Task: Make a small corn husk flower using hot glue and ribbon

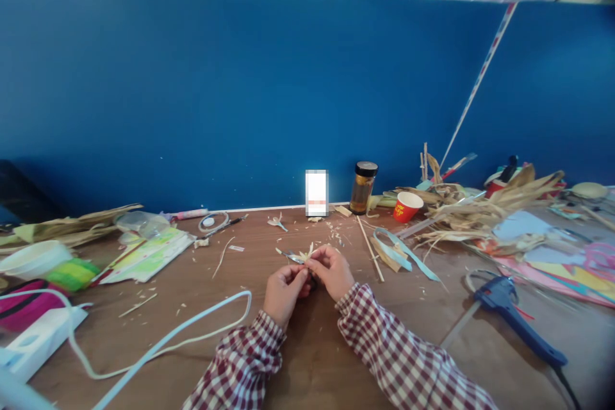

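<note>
My left hand (287,289) and my right hand (332,271) meet close together over the middle of the table. Between their pinched fingertips is a small bundle of pale corn husk strips (306,255), its thin points fanned out upward. The fingers cover its lower part. Just beyond my left fingertips shows a slim metal blade (289,256); whether it is held or lies on the table I cannot tell. Something dark sits beneath the fingers, mostly hidden. Both closed hands come out of checked sleeves.
On the right lie a blue glue gun (504,307), dried corn husks (456,208) and a pale blue ribbon (413,256). A red paper cup (408,206) and a lidded jar (364,189) stand behind. Left are a power strip (45,339), a white cable (177,330) and a painted sheet (148,256).
</note>
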